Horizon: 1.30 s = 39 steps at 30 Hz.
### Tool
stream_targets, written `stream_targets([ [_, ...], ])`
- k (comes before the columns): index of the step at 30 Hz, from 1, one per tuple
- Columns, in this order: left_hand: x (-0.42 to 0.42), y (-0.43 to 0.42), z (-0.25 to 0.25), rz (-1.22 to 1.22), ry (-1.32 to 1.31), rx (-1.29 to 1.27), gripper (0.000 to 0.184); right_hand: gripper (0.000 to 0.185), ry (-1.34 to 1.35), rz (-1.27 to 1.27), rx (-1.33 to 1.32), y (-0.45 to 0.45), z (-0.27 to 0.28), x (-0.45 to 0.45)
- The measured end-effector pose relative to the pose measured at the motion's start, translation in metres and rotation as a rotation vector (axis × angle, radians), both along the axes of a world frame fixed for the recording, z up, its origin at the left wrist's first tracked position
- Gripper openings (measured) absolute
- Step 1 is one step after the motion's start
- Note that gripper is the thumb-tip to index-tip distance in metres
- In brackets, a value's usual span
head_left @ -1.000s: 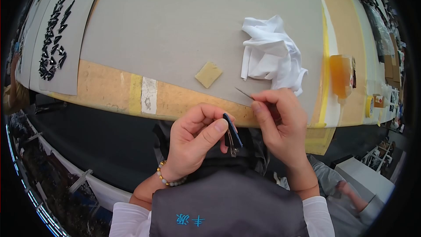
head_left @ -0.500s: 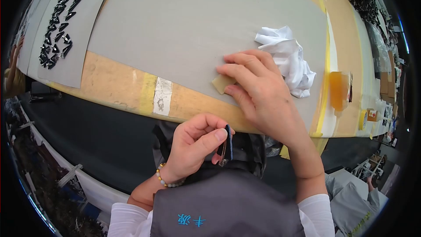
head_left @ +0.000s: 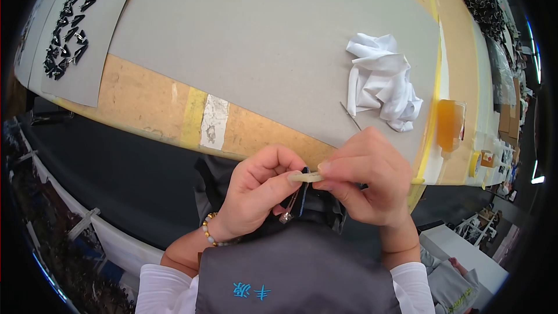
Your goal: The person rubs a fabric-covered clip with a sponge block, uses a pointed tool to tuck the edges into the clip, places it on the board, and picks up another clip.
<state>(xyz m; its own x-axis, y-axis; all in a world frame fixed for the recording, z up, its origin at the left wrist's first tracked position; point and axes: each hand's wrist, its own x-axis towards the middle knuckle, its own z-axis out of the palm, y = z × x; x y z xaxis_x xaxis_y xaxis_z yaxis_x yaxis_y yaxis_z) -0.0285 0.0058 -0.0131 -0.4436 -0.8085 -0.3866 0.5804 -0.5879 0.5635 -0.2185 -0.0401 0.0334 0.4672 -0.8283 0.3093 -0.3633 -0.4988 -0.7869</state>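
Between the thumb and fingers of my left hand point(head_left: 264, 183) is a small black clip point(head_left: 289, 206) with a blue edge and a shiny metal end pointing down. My right hand point(head_left: 372, 180) pinches a flat beige block point(head_left: 308, 178), like an eraser, by its right end. The block lies across the upper end of the clip, against my left thumb tip. Both hands are close together in front of my dark apron, near the table edge. Part of the clip is hidden behind the block and my fingers.
A crumpled white cloth point(head_left: 381, 84) lies on the grey table sheet point(head_left: 250, 40), with a thin metal rod point(head_left: 350, 116) beside it. To the right are a bottle of orange liquid point(head_left: 449, 125) and a tape roll point(head_left: 475, 164). Several black clips point(head_left: 71, 29) lie at the left.
My right hand has picked the beige block up off the table and brought it down to the clip in my left hand. The thin rod beside the cloth is now uncovered.
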Motion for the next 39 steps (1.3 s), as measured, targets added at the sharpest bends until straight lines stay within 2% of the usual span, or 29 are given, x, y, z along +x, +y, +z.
stream_targets([
  [4,-0.001,0.002,-0.003,-0.013,-0.040,-0.006,0.011,0.027,0.040,-0.006,-0.109,0.000,-0.004,-0.003],
  [13,0.000,0.000,0.000,-0.012,-0.002,0.011,0.012,0.026,-0.040,-0.093,-0.011,0.006,-0.008,-0.007],
  [17,0.000,0.000,0.001,0.004,-0.041,0.026,0.012,0.023,0.009,-0.022,-0.153,0.006,-0.012,-0.001],
  [20,0.001,0.002,-0.001,-0.015,-0.046,0.013,0.012,0.023,0.098,-0.036,-0.159,0.002,-0.011,-0.007],
  [23,0.001,0.001,0.000,0.000,0.010,0.011,0.011,0.023,0.062,-0.100,-0.109,0.003,-0.010,-0.008],
  [26,-0.001,0.000,0.000,0.011,-0.027,-0.006,0.010,0.021,0.007,-0.053,-0.101,0.010,-0.008,-0.001],
  [29,0.000,0.000,0.002,0.006,-0.055,0.012,0.011,0.020,0.103,-0.028,-0.225,0.009,-0.010,-0.004],
  [32,0.001,0.001,0.001,0.005,-0.005,-0.006,0.011,0.021,0.113,-0.101,-0.183,0.005,-0.011,-0.010],
  [35,-0.001,0.001,-0.001,0.015,-0.027,-0.038,0.011,0.022,0.056,-0.071,-0.130,0.011,-0.005,-0.006],
  [39,-0.002,0.000,0.003,0.028,-0.042,0.000,0.011,0.024,0.085,-0.047,-0.204,0.012,-0.012,-0.005],
])
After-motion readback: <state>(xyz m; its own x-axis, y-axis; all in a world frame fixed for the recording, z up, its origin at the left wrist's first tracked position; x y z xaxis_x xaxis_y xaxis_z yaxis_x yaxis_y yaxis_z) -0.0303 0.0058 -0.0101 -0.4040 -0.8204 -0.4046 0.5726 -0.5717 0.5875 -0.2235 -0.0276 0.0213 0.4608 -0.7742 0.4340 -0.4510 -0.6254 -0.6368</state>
